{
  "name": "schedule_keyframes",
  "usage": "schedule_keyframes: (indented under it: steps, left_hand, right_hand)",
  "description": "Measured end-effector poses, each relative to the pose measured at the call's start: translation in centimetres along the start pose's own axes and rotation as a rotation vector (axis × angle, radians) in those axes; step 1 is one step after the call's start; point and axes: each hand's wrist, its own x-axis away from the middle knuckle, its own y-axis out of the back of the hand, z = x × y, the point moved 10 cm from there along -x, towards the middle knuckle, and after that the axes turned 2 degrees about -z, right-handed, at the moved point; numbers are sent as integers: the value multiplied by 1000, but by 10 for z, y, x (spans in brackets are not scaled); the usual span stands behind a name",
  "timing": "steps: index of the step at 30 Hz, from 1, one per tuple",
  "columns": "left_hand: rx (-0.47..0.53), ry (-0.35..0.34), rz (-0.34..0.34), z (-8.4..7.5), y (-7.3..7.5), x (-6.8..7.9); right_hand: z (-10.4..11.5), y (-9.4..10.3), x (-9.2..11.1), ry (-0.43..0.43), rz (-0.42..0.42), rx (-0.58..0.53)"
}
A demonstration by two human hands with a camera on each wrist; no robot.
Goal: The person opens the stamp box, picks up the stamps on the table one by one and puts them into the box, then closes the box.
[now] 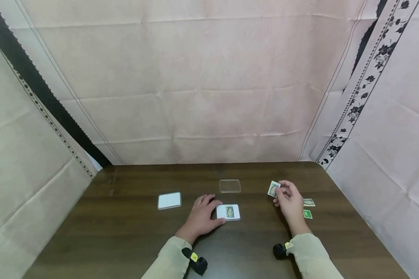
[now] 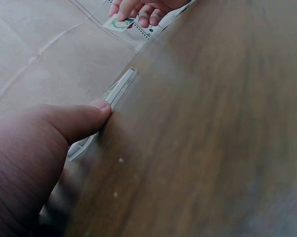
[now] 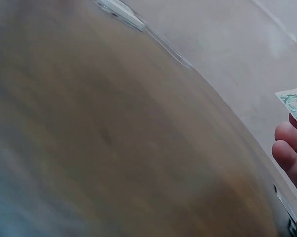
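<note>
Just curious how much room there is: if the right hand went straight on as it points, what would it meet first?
Probably the pale cloth behind the table; beyond the small card that the right hand holds, the way looks free, though depth is unclear.

Your table [image 1: 125, 232] is dark brown wood, glossy, grain side to side, back right corner rounded. Flat on it: white case [image 1: 169, 200] to your left, slightly skewed; box [image 1: 228, 217] mid-table, white top with green design; see-through tray [image 1: 230, 186] behind the box, not touching. Right side, two small ones: pale card [image 1: 309, 202] just behind green card [image 1: 308, 214], apart.
</note>
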Motion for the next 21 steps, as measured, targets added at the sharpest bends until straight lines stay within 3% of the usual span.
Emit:
schedule_keyframes:
  steps: [5, 13, 21]
  left_hand:
    - [-4, -19, -37, -2, 4, -1]
    - [-9, -3, -7, 3, -4, 2]
    - [-11, -5, -7, 1, -4, 1]
  right_hand:
    - [7, -13, 5, 23, 34, 8]
    - [5, -41, 22, 3, 140, -4]
    - [7, -74, 38, -32, 280, 122]
